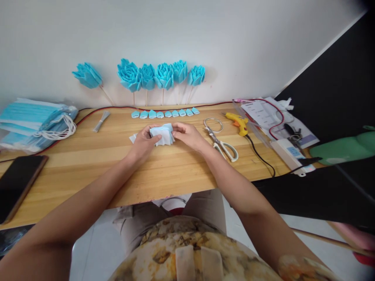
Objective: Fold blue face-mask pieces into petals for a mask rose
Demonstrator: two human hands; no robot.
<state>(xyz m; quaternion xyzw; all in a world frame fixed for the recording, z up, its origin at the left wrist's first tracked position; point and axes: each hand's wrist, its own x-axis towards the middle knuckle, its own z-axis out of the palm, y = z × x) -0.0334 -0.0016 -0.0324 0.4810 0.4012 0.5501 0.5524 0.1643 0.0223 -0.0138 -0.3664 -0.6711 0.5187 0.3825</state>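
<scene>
My left hand (pixel 143 141) grips a small pleated bundle of pale blue and white mask fabric (pixel 163 137) just above the table, thumb across its front. At the bundle's right edge, my right hand (pixel 187 134) pinches it between thumb and fingers. Another scrap of white fabric (pixel 133 138) pokes out to the left, behind my left hand. Beyond the hands runs a row of several small folded blue petals (pixel 159 114). To the right lie scissors with white handles (pixel 225 148), blades partly inside a ring of clear tape (pixel 213 124).
Several blue fabric flowers on sticks (pixel 164 76) lean against the wall. Face masks (pixel 32 121), a bundle of thin strips (pixel 101 121) and a phone (pixel 20 183) lie left. A yellow glue gun (pixel 238 123), power strip (pixel 290 156) and green bottle (pixel 342 148) are right.
</scene>
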